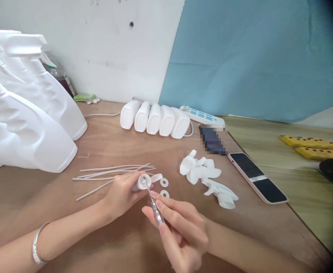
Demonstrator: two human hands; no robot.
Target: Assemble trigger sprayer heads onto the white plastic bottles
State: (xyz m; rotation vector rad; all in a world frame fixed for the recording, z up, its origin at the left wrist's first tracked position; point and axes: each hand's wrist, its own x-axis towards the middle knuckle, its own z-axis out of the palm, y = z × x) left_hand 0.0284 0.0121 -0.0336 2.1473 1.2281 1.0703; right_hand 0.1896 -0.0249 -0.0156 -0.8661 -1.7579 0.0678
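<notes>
My left hand (123, 189) is closed round a white trigger spray head (144, 182), its round collar facing up toward me. In my right hand (180, 227) is a slim screwdriver (156, 212) with a clear handle; its metal tip reaches into the collar's opening. The tip's end is hidden inside. Two white ring washers (164, 182) lie just right of the spray head. Behind my left hand, several thin white dip tubes (98, 174) are spread on the table. More white spray heads (200, 168) rest in a loose group to the right.
Large white spray bottles (35, 129) lean at the left. Several white bottles (155, 119) lie in a row at the back, near a power strip (203, 115). A dark pixelated object (212, 139) and a phone (257, 177) lie near the brown table's (112, 246) right edge. Yellow packets (311, 142) are beyond.
</notes>
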